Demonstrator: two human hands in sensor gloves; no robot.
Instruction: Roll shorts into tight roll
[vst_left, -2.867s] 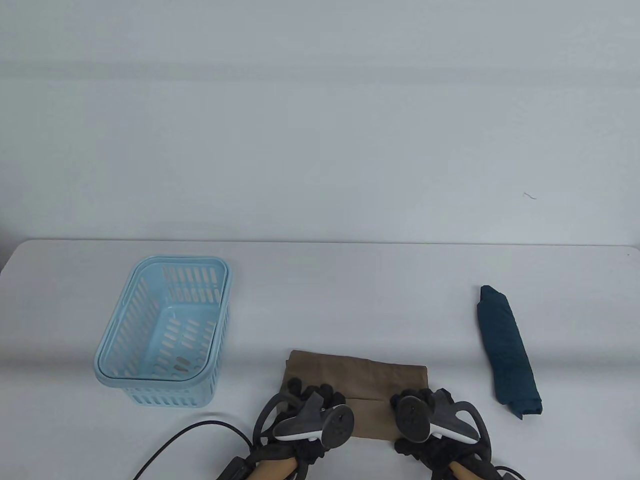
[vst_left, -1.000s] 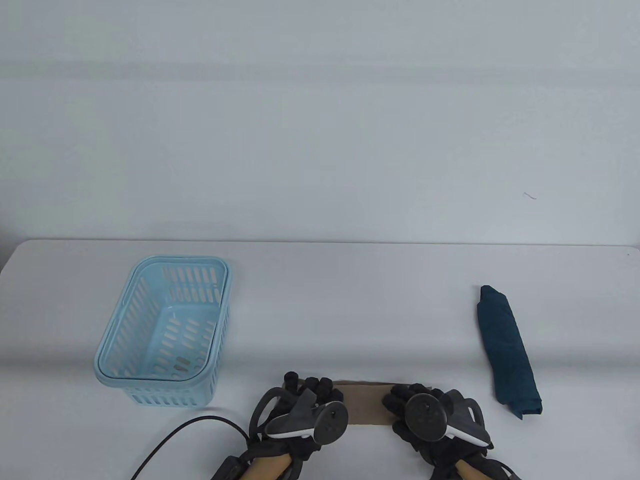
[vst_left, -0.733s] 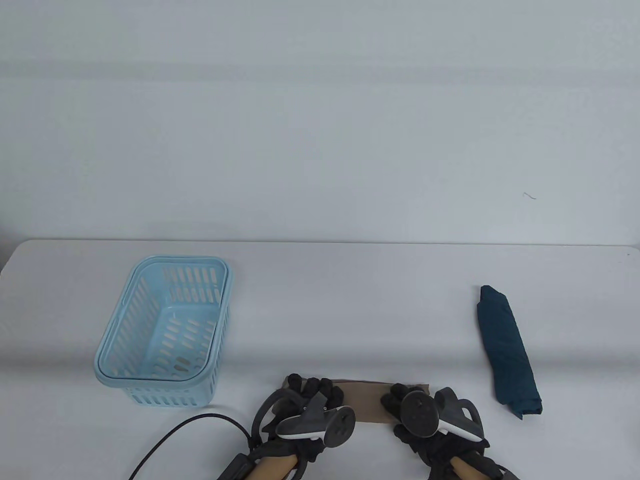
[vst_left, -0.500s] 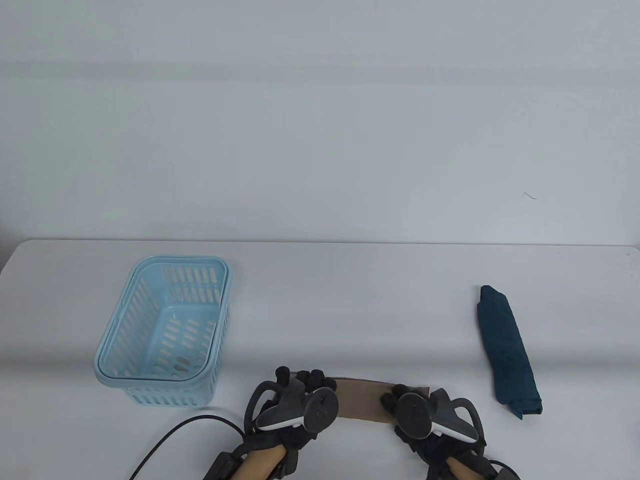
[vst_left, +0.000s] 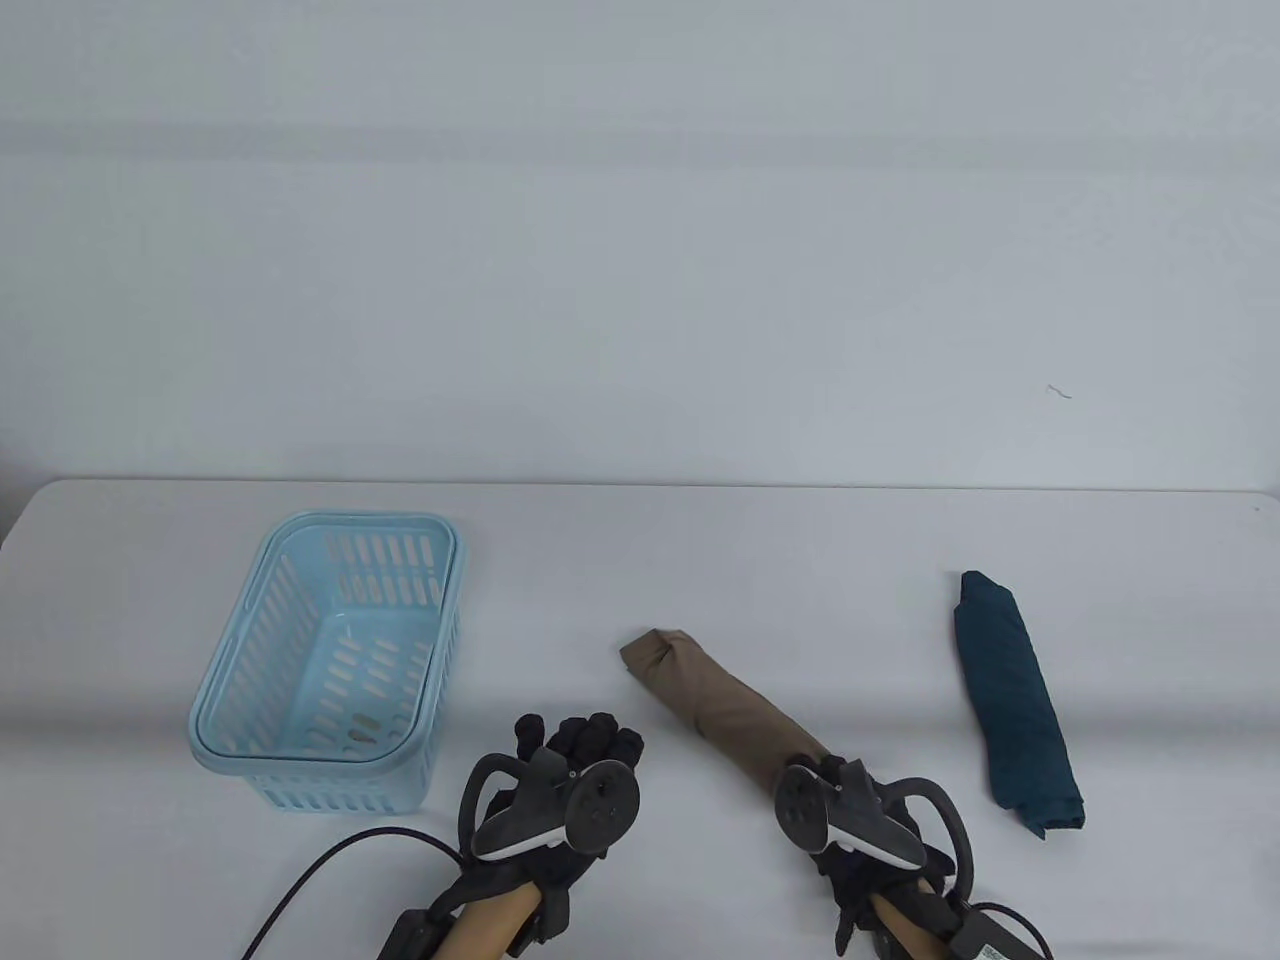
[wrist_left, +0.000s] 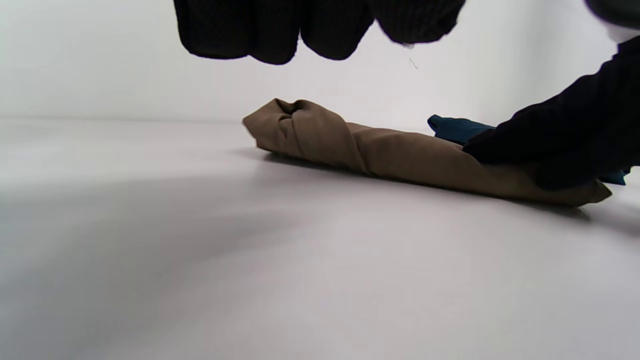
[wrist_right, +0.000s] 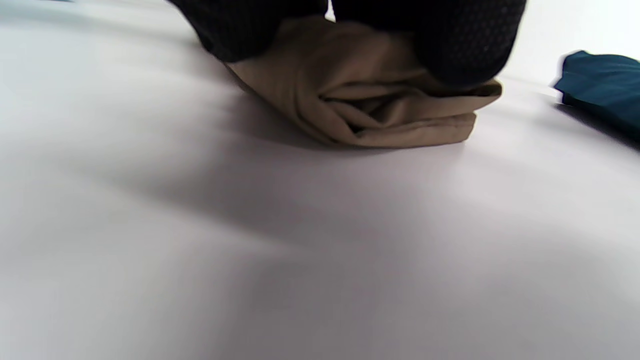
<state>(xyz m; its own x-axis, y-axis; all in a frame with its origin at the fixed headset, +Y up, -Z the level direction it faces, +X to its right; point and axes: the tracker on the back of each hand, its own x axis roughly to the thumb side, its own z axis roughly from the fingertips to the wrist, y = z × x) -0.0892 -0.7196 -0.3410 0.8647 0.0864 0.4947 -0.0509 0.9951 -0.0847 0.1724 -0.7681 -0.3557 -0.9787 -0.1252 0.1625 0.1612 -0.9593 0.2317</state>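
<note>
Soft tan shorts roll (vst_left: 727, 706) lying diagonally, liable to be springing loose.
Right hand (vst_left: 850, 810) is gripping, seemingly, its near end; left hand (vst_left: 560, 790) is hovering loosely curled, holding nothing.

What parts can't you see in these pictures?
- Right hand fingertips: table view, hidden under its tracker.
- Near end of the brown shorts roll: table view, covered by that hand.
- Left hand fingers: left wrist view, cut off by the top edge.
- Blue roll: right wrist view, blurred, cut off at the edge.

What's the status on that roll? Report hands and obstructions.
Left hand off, holding nothing. Right hand grips near end of rolled tan fabric shorts, lying diagonal on white table. Nothing in the way.
</note>
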